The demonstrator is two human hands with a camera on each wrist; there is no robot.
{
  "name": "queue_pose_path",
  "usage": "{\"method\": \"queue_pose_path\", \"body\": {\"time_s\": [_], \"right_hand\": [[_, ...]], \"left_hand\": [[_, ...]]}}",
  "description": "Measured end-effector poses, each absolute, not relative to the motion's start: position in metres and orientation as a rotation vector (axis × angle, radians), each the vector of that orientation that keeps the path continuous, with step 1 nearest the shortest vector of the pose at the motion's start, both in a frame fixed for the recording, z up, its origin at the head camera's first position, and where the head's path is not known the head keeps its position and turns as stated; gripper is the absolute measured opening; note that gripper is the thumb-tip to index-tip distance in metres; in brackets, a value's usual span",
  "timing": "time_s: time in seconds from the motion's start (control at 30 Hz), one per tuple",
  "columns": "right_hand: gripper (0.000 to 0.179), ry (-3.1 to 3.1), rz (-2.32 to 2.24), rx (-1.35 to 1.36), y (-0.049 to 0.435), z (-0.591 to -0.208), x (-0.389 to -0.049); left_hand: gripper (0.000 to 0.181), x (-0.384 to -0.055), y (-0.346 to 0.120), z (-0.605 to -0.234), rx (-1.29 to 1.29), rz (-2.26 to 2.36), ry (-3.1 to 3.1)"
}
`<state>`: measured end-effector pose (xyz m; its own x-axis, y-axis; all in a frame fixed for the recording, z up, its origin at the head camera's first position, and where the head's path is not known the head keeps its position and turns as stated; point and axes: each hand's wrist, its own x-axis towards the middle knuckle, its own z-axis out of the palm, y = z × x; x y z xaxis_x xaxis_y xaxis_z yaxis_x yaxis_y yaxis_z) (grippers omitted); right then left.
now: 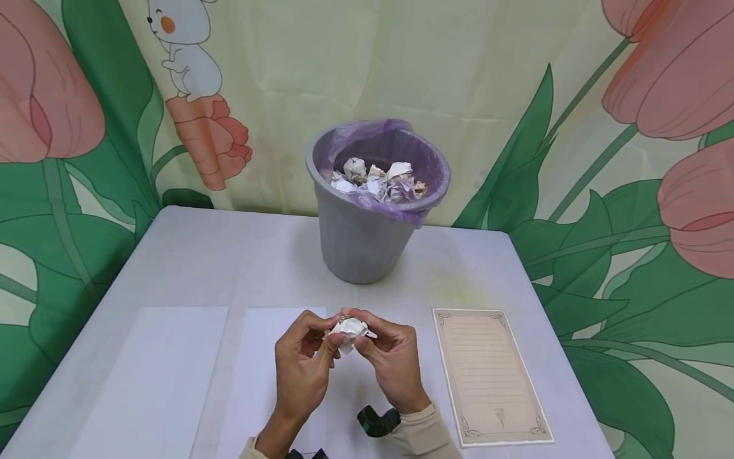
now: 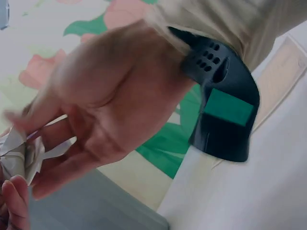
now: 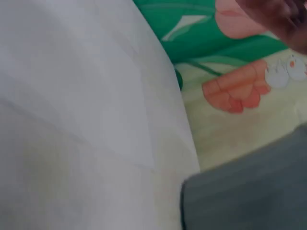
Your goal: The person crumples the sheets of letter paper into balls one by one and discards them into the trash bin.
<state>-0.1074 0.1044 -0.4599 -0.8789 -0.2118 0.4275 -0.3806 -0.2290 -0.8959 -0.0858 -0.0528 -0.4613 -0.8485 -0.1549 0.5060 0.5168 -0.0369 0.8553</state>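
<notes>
A small crumpled paper ball is held over the front middle of the table, in the head view. My left hand pinches it from the left between thumb and fingers. From the other side my right hand grips it with thumb and fingertips. In the left wrist view the paper ball shows creased folds and a loose corner at the left edge. The right wrist view catches only part of a hand in the top right corner; the paper is out of that view.
A grey bin with a purple liner stands at the back, holding several crumpled papers. Two blank white sheets lie on the left of the table. A lined sheet with an ornate border lies at right.
</notes>
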Motion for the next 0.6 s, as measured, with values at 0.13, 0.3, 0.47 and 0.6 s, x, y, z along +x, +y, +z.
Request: {"method": "queue_pose_path", "body": {"time_s": [0.13, 0.3, 0.47, 0.6], "right_hand": [[0.046, -1.994, 2.359, 0.861, 0.127, -0.457, -0.117], [0.056, -2.104, 2.555, 0.993, 0.147, -0.447, -0.13], [0.065, -2.26, 2.503, 1.14, 0.154, -0.435, -0.14], [0.067, -2.332, 2.481, 1.235, 0.152, -0.431, -0.142]], "left_hand": [[0.02, -0.087, -0.057, -0.462, -0.429, -1.977, -1.814], [0.018, -0.092, -0.063, -0.461, -0.591, -2.009, -1.84], [0.019, -0.096, -0.071, -0.457, -0.714, -2.031, -1.863], [0.022, -0.097, -0.076, -0.455, -0.727, -2.016, -1.892]]}}
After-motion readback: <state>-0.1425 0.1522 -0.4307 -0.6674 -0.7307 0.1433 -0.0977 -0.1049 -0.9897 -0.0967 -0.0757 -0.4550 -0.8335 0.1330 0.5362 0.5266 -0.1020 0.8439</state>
